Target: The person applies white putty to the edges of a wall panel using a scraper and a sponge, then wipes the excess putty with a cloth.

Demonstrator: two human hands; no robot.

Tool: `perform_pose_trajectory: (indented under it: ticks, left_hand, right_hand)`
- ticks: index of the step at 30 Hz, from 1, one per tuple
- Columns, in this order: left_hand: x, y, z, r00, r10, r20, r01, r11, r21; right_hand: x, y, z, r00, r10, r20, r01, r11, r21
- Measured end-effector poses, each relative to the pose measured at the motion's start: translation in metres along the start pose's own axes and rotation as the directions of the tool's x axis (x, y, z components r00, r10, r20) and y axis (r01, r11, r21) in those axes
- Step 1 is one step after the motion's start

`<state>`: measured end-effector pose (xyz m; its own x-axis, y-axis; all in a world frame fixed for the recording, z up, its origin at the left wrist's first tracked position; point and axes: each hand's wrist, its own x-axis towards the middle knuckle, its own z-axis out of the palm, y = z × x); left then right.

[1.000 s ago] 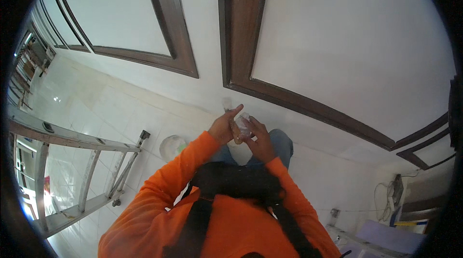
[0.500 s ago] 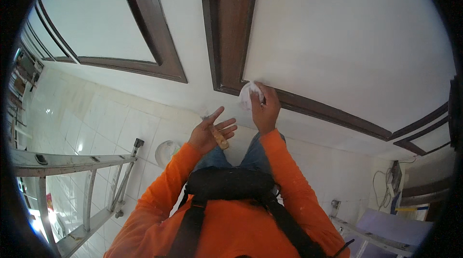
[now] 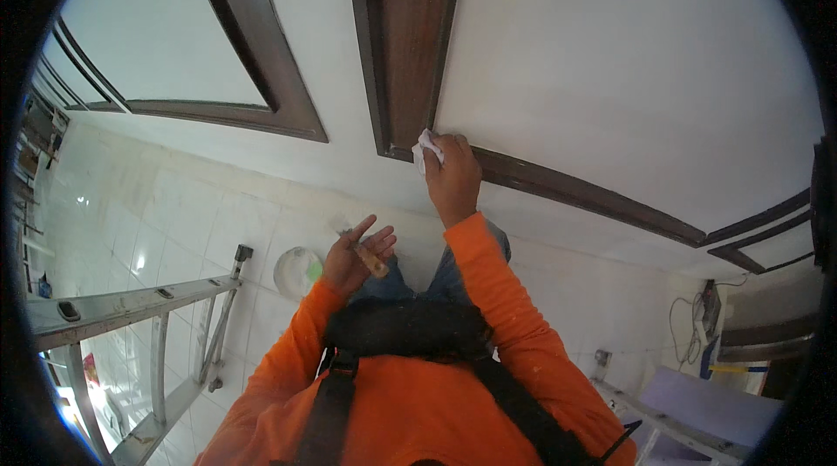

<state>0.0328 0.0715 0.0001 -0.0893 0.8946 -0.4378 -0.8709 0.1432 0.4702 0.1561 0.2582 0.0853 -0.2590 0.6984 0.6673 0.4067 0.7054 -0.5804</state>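
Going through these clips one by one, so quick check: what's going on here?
A person in orange sleeves works at a white panelled surface with dark wooden trim. The right hand presses a small white cloth against the trim's lower corner. The left hand is held lower, palm up, with a small tan object in it; what it is cannot be told. A metal ladder stands to the left.

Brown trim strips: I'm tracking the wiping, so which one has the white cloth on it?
The straight strip under the right hand with the white cloth, running rightward; the others go untouched.
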Motion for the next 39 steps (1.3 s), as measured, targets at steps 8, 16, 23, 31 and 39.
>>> perform_pose_trajectory:
  ticks: [8, 16, 23, 31, 39]
  left_hand:
    - [0.000, -0.004, -0.001, 0.999, 0.021, 0.042, -0.021, 1.000, -0.009]
    - [-0.031, -0.006, -0.050, 0.985, 0.108, -0.135, -0.115, 0.992, -0.045]
    - [-0.033, 0.004, -0.049, 0.982, 0.156, -0.104, -0.153, 0.988, 0.033]
    - [-0.039, 0.008, -0.064, 0.969, 0.157, -0.193, -0.158, 0.987, 0.011]
    - [-0.030, 0.003, -0.070, 0.969, 0.118, -0.215, -0.124, 0.992, -0.014]
  right_hand:
    - [0.007, 0.018, -0.038, 0.973, -0.105, 0.206, 0.168, 0.933, -0.317]
    - [-0.001, 0.046, -0.118, 0.998, -0.031, 0.050, 0.042, 0.971, -0.235]
    - [-0.025, 0.017, -0.047, 0.983, 0.185, -0.002, -0.169, 0.903, 0.394]
    - [-0.011, 0.012, 0.019, 0.980, -0.049, -0.191, 0.087, 0.976, 0.197]
    - [-0.069, 0.014, 0.046, 0.946, -0.190, 0.263, 0.116, 0.955, 0.274]
